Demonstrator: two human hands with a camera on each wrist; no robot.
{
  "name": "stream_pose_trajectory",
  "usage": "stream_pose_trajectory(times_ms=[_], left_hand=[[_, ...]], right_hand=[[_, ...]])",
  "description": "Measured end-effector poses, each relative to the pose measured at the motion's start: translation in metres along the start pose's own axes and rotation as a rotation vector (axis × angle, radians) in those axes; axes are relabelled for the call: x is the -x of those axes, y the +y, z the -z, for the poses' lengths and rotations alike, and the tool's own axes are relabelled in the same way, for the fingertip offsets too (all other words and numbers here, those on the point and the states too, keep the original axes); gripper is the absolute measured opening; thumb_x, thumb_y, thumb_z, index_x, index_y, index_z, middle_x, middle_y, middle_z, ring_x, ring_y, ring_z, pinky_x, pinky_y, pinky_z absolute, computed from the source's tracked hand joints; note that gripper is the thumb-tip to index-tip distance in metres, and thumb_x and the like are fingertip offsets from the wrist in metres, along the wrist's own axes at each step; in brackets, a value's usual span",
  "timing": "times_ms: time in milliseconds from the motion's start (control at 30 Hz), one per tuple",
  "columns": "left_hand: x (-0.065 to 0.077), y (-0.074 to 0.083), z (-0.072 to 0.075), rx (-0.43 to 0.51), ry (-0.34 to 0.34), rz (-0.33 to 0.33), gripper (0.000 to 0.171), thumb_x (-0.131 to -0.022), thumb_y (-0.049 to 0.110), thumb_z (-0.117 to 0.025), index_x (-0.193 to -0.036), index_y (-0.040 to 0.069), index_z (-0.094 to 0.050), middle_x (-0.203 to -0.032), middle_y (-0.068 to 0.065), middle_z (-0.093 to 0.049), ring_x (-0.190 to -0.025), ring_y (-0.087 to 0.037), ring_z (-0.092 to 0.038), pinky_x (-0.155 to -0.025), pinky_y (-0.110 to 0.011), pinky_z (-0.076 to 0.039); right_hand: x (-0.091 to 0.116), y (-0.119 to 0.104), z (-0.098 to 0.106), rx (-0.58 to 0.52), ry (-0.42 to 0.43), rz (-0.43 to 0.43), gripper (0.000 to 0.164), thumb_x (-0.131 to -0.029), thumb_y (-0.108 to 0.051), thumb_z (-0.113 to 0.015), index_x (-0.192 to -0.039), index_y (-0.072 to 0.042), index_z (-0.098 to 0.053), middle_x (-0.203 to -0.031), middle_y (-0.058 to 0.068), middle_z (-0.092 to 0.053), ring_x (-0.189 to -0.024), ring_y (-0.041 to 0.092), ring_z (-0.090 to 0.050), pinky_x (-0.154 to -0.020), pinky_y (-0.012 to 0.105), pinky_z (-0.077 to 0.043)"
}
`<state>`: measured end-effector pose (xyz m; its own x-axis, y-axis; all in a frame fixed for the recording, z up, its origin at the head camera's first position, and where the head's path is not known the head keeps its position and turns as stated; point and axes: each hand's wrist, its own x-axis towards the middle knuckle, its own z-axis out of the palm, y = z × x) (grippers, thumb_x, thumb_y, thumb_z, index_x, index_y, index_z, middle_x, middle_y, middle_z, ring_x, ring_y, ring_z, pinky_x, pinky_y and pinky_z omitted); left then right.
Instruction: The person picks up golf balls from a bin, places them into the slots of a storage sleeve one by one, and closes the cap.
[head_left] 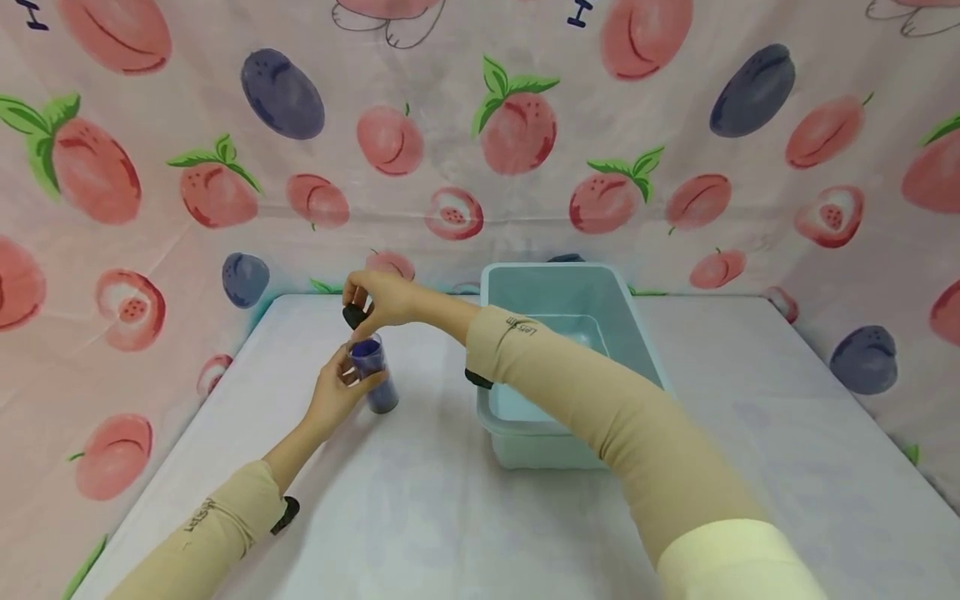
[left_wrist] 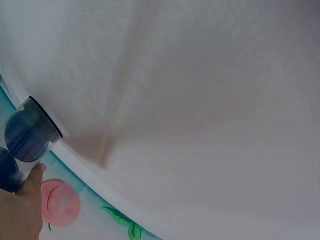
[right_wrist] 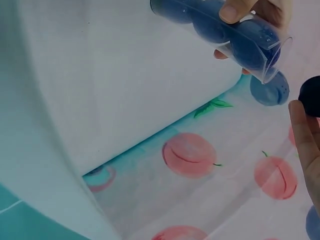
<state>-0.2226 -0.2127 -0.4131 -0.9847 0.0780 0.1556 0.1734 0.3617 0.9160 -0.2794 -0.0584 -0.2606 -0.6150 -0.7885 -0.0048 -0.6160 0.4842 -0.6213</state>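
A clear tube point(head_left: 382, 396) of blue balls point(right_wrist: 250, 45) leans slightly over the table in the head view. My left hand point(head_left: 335, 393) grips its side, thumb across the front. The tube's top is uncovered, and several balls show through the wall in the right wrist view. Just above the mouth, my right hand point(head_left: 387, 297) pinches a round black lid point(head_left: 353, 316) between thumb and fingers. That lid is apart from the rim in the right wrist view. At the left wrist view's edge, the tube's dark-edged bottom point(left_wrist: 45, 117) shows beyond the left fingers.
A pale blue plastic basin point(head_left: 536, 450) stands right of the tube, under my right forearm. The white table point(head_left: 420, 517) meets a peach-printed cloth point(head_left: 450, 125) at the back and sides. Each beige sleeve has a black wrist device point(head_left: 286, 514) beneath it.
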Motion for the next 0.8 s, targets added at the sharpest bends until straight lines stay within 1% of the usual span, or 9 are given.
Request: stream_pose_trajectory(times_ms=[67, 233, 367, 500, 667, 800], left_hand=[[0.0, 0.0, 0.0, 0.004, 0.005, 0.002, 0.065, -0.087, 0.009, -0.067, -0.143, 0.006, -0.033, -0.139, -0.024, -0.046, -0.128, -0.039, -0.046, -0.105, -0.048, -0.039], [-0.001, 0.002, 0.001, 0.001, 0.019, -0.009, 0.064, -0.087, 0.008, -0.067, -0.142, 0.005, -0.034, -0.139, -0.025, -0.046, -0.128, -0.04, -0.045, -0.107, -0.049, -0.037], [0.0, 0.003, 0.001, 0.002, 0.012, -0.012, 0.067, -0.087, 0.009, -0.066, -0.144, 0.005, -0.032, -0.14, -0.025, -0.044, -0.129, -0.041, -0.044, -0.108, -0.05, -0.035], [0.001, 0.003, 0.001, 0.003, 0.01, -0.014, 0.068, -0.087, 0.008, -0.066, -0.145, 0.006, -0.031, -0.14, -0.025, -0.045, -0.129, -0.041, -0.044, -0.107, -0.05, -0.036], [0.0, 0.0, 0.0, 0.004, 0.004, -0.025, 0.067, -0.087, 0.006, -0.066, -0.144, 0.005, -0.032, -0.138, -0.025, -0.047, -0.127, -0.04, -0.047, -0.106, -0.049, -0.038], [0.0, -0.001, -0.001, 0.008, -0.003, -0.024, 0.066, -0.087, 0.007, -0.066, -0.144, 0.006, -0.032, -0.138, -0.025, -0.047, -0.126, -0.04, -0.048, -0.104, -0.049, -0.04]], right_hand=[[-0.002, 0.001, -0.001, 0.009, -0.032, -0.012, 0.045, -0.078, -0.006, -0.076, -0.114, 0.002, -0.05, -0.117, 0.018, -0.058, -0.104, 0.024, -0.06, -0.082, 0.017, -0.051], [-0.006, 0.002, -0.004, 0.095, -0.079, -0.036, 0.046, -0.078, -0.006, -0.076, -0.115, 0.0, -0.049, -0.118, 0.017, -0.059, -0.101, 0.024, -0.064, -0.081, 0.019, -0.052], [-0.01, 0.002, -0.006, 0.186, -0.11, -0.017, 0.045, -0.078, -0.008, -0.076, -0.114, -0.001, -0.05, -0.117, 0.016, -0.061, -0.103, 0.023, -0.063, -0.083, 0.021, -0.052], [-0.013, 0.003, -0.008, 0.26, -0.133, -0.006, 0.043, -0.078, -0.01, -0.076, -0.112, -0.003, -0.05, -0.115, 0.014, -0.062, -0.104, 0.021, -0.059, -0.085, 0.022, -0.05], [-0.015, 0.005, -0.011, 0.291, -0.147, -0.012, 0.042, -0.078, -0.01, -0.076, -0.112, -0.004, -0.051, -0.114, 0.013, -0.062, -0.1, 0.019, -0.056, -0.081, 0.022, -0.048], [-0.015, 0.004, -0.014, 0.309, -0.164, -0.012, 0.042, -0.078, -0.01, -0.076, -0.112, -0.005, -0.052, -0.11, 0.012, -0.062, -0.094, 0.017, -0.054, -0.078, 0.022, -0.047]])
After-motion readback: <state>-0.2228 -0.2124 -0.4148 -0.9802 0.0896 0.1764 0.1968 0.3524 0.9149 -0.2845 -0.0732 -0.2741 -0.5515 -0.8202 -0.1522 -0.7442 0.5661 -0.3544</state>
